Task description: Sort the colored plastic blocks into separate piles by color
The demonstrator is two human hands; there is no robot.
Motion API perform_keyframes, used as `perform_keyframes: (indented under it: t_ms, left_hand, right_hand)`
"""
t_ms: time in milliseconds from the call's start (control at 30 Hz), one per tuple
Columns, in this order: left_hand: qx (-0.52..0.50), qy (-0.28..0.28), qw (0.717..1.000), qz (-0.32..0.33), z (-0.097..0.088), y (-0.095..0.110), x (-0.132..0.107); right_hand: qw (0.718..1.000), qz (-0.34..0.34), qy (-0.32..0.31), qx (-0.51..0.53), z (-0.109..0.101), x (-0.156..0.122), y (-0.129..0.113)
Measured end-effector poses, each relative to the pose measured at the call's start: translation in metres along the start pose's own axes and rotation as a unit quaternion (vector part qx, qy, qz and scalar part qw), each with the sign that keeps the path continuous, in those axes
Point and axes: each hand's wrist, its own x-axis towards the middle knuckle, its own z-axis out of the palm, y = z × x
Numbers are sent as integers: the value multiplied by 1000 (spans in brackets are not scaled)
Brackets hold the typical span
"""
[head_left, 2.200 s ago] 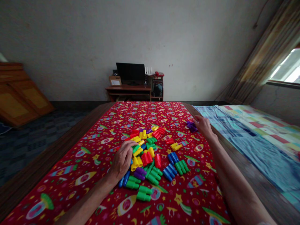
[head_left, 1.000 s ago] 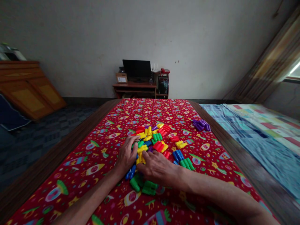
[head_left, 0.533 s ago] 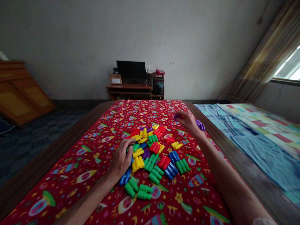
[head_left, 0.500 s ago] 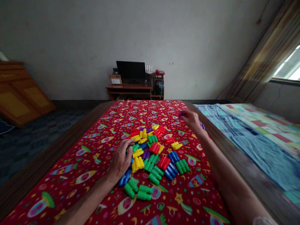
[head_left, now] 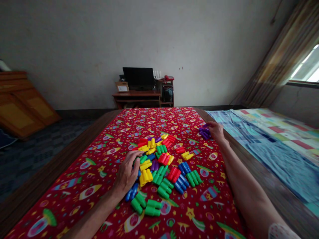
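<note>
Toy building blocks of red, yellow, green, blue and purple plastic lie in a loose pile on the table. My left hand (head_left: 127, 172) rests at the pile's left edge, loosely curved with thumb and fingers apart, beside a green block (head_left: 144, 158) and a yellow block (head_left: 146, 165). Over at the table's right side, my right hand (head_left: 215, 131) has its fingers closed on a purple block (head_left: 206, 125), partly hidden by them. This block is at a small group of purple blocks (head_left: 204, 134), apart from the mixed pile.
A red patterned cloth (head_left: 99, 199) covers the wooden table (head_left: 249, 166). A bed with a blue sheet (head_left: 261, 152) adjoins on the right. Beyond the far end stand a desk (head_left: 139, 94) with a monitor (head_left: 138, 77); a wooden cabinet (head_left: 27, 103) is at left.
My right hand has moved right and slightly down, carrying a purple block to the purple group at the right side. My left hand has stayed by the pile.
</note>
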Motion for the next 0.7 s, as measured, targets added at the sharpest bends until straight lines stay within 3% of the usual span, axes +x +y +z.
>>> perform_keyframes:
  t_ms: [167, 300, 400, 500, 567, 633, 700]
  left_hand:
    - [1, 5, 1000, 8, 1, 0, 1]
    - [0, 4, 1000, 6, 0, 1, 1]
    - [0, 1, 1000, 2, 0, 1, 1]
    - [0, 0, 1000, 0, 0, 1, 1]
    - [-2, -1, 1000, -3, -1, 1, 1]
    - [-3, -2, 1000, -6, -1, 1, 1]
    - [-5, -2, 1000, -9, -1, 2, 1]
  right_hand:
    - [995, 42, -70, -53, -5, 1, -3]
    - [997, 7, -43, -69, -12, 2, -20]
    - [998, -31, -40, -37, -14, -1, -51]
    - [986, -120, -107, 33, -9, -18, -101]
    - [950, -218, -200, 98, -4, -39, -138]
    - [887, -310, -314, 133, 4, -66, -170]
    - [834, -384, -374, 129, 11, -93, -194]
